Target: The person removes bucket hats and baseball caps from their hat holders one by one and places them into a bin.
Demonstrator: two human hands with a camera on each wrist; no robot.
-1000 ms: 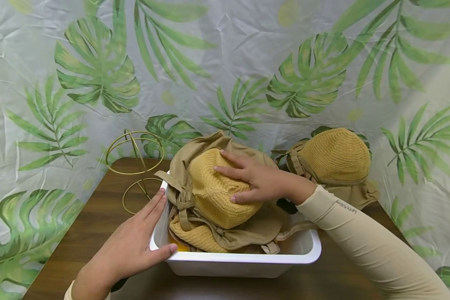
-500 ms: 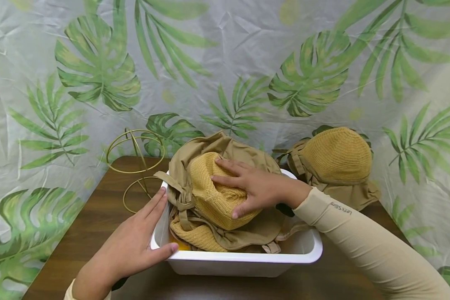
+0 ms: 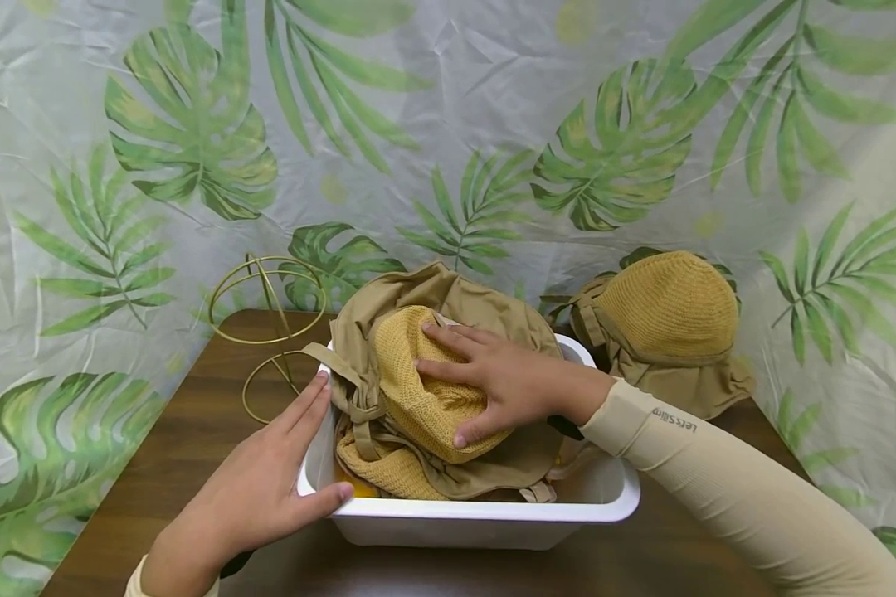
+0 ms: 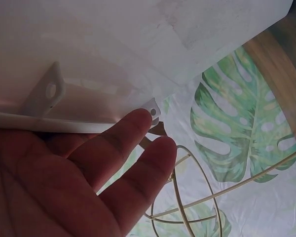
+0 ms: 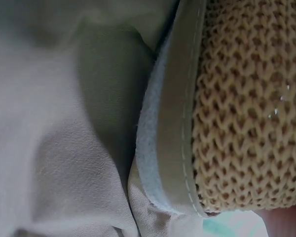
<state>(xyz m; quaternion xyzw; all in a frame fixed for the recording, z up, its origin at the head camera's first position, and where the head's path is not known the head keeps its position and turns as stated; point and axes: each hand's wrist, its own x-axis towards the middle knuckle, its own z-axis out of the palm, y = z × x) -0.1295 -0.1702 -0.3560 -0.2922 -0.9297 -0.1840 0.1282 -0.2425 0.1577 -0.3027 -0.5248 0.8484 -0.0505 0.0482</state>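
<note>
A white plastic tub [image 3: 493, 512] stands on the table, filled with a yellow knit sun hat [image 3: 403, 365] that has a tan cloth brim and a tied bow. My right hand [image 3: 504, 381] presses down on the hat's crown with spread fingers, and the crown is dented under them. Knit crown and cloth brim fill the right wrist view. My left hand [image 3: 261, 473] rests against the tub's left corner, fingers straight along the side and thumb over the front rim. Under the brim lies more yellow knit [image 3: 396, 473], partly hidden.
A second knit hat [image 3: 668, 307] with a tan brim sits on the table behind, to the right. At the back left stands a gold wire stand [image 3: 269, 307] of hoops. A leaf-printed cloth [image 3: 448, 124] hangs behind the wooden table [image 3: 194, 406].
The hat's crown has sunk and folded inward under my right hand, which has moved slightly left and down. My left hand stays at the tub's corner.
</note>
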